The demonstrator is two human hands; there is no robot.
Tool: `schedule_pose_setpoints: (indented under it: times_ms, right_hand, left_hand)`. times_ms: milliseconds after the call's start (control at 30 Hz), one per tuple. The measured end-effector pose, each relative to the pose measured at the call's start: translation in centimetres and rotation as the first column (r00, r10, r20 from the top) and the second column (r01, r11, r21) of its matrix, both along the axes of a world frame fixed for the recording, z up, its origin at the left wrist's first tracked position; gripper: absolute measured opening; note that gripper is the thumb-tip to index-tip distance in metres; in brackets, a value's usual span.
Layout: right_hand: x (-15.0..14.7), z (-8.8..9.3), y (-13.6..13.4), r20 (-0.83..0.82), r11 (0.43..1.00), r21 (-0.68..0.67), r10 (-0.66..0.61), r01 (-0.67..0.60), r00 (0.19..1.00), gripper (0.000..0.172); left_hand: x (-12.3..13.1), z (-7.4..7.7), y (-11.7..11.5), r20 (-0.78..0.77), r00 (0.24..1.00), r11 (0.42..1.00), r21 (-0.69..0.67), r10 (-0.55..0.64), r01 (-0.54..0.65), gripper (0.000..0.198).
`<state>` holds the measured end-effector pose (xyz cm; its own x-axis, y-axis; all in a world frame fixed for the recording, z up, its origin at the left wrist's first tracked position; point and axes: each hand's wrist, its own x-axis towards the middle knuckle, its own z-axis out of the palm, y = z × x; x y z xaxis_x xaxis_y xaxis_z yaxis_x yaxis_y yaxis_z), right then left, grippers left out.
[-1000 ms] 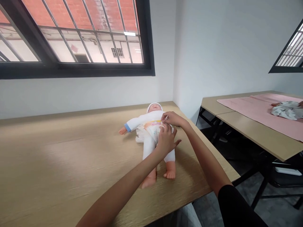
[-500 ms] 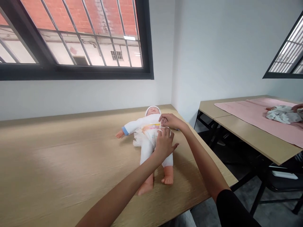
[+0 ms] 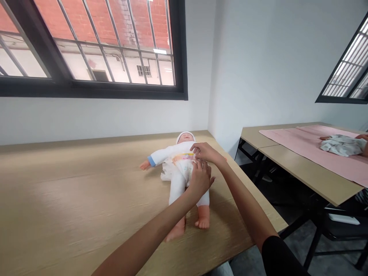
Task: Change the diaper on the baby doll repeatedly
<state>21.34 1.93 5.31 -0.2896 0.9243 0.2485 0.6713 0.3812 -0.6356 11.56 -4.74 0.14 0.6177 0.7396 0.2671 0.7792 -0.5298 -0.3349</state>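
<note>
A baby doll (image 3: pixel 178 186) in white clothing and a white cap lies on its back on the wooden table (image 3: pixel 86 207), feet towards me. Around its hips is a white diaper (image 3: pixel 181 164) with a coloured print at the waist; its side at the left sticks out loosely. My left hand (image 3: pixel 201 177) has its bent fingers on the diaper's right side, the thumb standing apart. Just above it, the fingers of my right hand (image 3: pixel 207 151) are curled in a pinch at the diaper's waist edge. My hands hide the doll's arm on that side and part of the diaper.
A second table (image 3: pixel 304 168) stands to the right with a pink mat (image 3: pixel 290 140) and white cloth (image 3: pixel 340 145), beside part of another person's hand. Below it is a dark chair (image 3: pixel 342 230) with a white object on it. A barred window (image 3: pixel 115 46) is ahead.
The view has shifted slightly. My hands stay at the diaper's right side, with only small finger movements. At the far table, the other person's hand has moved slightly.
</note>
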Motion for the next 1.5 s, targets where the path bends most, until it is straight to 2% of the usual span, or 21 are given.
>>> schedule_pose_setpoints:
  times_ms: [267, 467, 600, 800, 933, 1133, 1333, 1500]
  right_hand:
    - [0.0, -0.5, 0.4, 0.034, 0.999, 0.05, 0.015, -0.017, 0.999, 0.044]
    - [-0.6, -0.7, 0.0, 0.196, 0.993, 0.117, -0.007, -0.016, 0.981, 0.05]
    - [-0.9, -0.7, -0.5, 0.217, 0.983, 0.179, -0.003, -0.037, 0.976, 0.051]
    - [-0.2, -0.7, -0.1, 0.114, 0.991, 0.104, 0.077, -0.089, 0.99, 0.052]
    - [0.8, -1.5, 1.0, -0.029, 0.991, 0.055, 0.124, -0.122, 0.992, 0.051]
    - [1.9, -2.7, 2.2, -0.243, 0.984, -0.044, 0.155, -0.171, 0.957, 0.05]
    - [1.9, -2.7, 2.2, -0.263, 0.989, -0.047, 0.12, -0.137, 0.957, 0.049]
    - [2.0, -2.7, 2.3, -0.235, 0.988, -0.019, 0.143, -0.152, 0.961, 0.045]
  left_hand:
    - [0.0, -0.6, 0.4, 0.02, 1.0, 1.0, 0.009, -0.008, 0.008, 0.054]
    - [-0.1, -0.5, 0.3, 0.066, 0.998, 0.999, -0.028, -0.024, 0.026, 0.05]
    - [-0.2, -0.8, 0.5, 0.126, 0.991, 0.998, -0.029, -0.043, 0.047, 0.05]
    - [0.0, -1.1, 0.6, 0.05, 0.999, 0.999, 0.037, -0.013, 0.011, 0.053]
    - [0.1, -1.0, 0.4, 0.02, 1.0, 0.996, 0.092, 0.005, -0.007, 0.054]
    - [0.1, -0.9, 0.3, 0.041, 0.999, 0.996, 0.086, -0.003, -0.001, 0.057]
    - [0.1, -0.7, 0.4, 0.05, 0.999, 0.999, 0.053, -0.008, 0.006, 0.055]
    - [0.0, -0.9, 0.6, 0.084, 0.996, 0.997, 0.071, -0.024, 0.018, 0.056]
